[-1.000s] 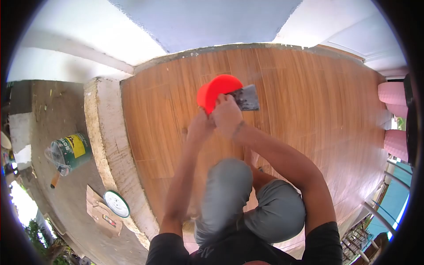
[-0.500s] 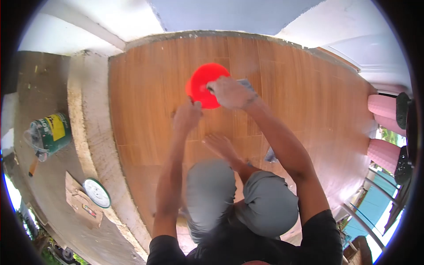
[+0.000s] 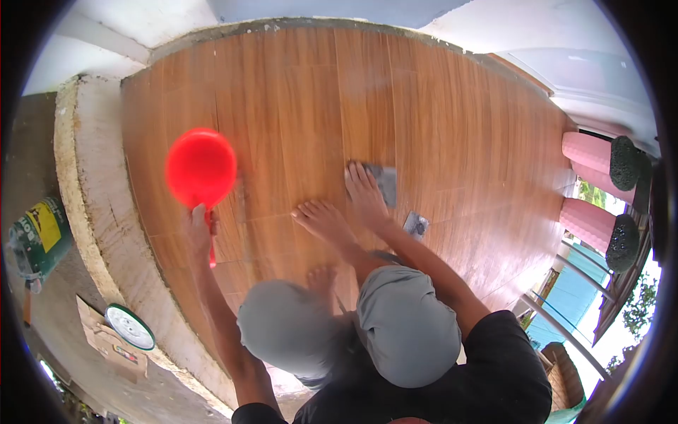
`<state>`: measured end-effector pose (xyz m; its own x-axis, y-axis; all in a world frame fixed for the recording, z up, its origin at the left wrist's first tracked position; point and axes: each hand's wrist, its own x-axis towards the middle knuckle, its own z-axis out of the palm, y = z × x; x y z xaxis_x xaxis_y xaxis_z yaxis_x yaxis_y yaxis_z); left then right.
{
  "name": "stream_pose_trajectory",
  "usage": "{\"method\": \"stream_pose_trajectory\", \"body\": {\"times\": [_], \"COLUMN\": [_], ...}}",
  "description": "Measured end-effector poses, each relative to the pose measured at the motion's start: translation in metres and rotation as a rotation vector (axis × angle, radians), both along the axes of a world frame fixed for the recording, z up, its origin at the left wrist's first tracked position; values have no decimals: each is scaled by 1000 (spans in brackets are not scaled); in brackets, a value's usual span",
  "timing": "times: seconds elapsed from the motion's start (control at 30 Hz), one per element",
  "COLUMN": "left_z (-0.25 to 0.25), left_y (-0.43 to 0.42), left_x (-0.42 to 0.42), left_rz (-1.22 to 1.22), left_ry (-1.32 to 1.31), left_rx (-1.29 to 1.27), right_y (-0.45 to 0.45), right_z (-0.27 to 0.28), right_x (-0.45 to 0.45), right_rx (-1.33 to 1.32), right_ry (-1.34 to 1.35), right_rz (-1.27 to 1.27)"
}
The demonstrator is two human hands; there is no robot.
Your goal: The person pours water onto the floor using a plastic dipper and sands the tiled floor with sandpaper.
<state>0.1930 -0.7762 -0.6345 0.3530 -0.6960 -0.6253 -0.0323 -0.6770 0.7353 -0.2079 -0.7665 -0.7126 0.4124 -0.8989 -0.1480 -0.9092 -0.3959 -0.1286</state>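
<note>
A red plastic dipper is held by its handle in my left hand, over the left part of the wood-look floor. The dipper is blurred, and I cannot make out what it contains. Low on the floor in front of my knees, my right hand has its fingers stretched along the left side of a flat grey square piece, partly covering it. Whether that piece is rubber, cloth or sponge is unclear. A smaller grey speckled piece lies right of my right forearm. My bare foot is between the two hands.
A raised concrete ledge borders the tiles on the left. Beyond it are a green and yellow container, a round white lid and flattened cardboard. Pink planters stand on the right. A wall closes the far side.
My left hand has carried the dipper left, away from my right hand. My right hand has come back toward my body and down to the floor, with the grey square piece. The view has shifted.
</note>
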Motion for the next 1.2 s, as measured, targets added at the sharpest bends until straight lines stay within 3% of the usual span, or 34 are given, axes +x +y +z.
{"method": "stream_pose_trajectory", "body": {"times": [0.13,0.3,0.4,0.5,0.63,0.7,0.83,0.9,1.0,1.07,1.13,1.2], "left_z": [-1,-11,-16,-17,-3,5,-16,-32,-45,-48,-46,-43], "left_y": [43,74,81,88,105,122,133,127,122,130,147,163], "left_x": [30,72,83,78,60,35,-26,-45,-52,-50,-42,-33], "left_rz": [138,126,-19,16,-48,-153,-519,-591,-607,-601,-599,-588], "left_ry": [-96,-180,-246,-230,-708,-802,-697,-694,-685,-669,-648,-635], "left_rx": [65,85,56,53,-44,-131,-111,-85,-41,-13,31,76], "right_y": [-72,29,-19,-43,-2,26,-24,-98,-117,-39,40,29], "right_z": [-6,-10,7,14,16,8,2,3,-2,-4,-16,-15], "right_x": [13,-19,-5,2,-7,-16,-25,-21,-11,-6,-16,-13], "right_rx": [12,155,164,157,240,213,79,-12,10,89,94,81], "right_ry": [-125,-181,-200,-163,-144,-136,85,112,208,268,116,85], "right_rz": [-91,48,-18,-10,-29,-52,-39,-114,-112,37,26,22]}}
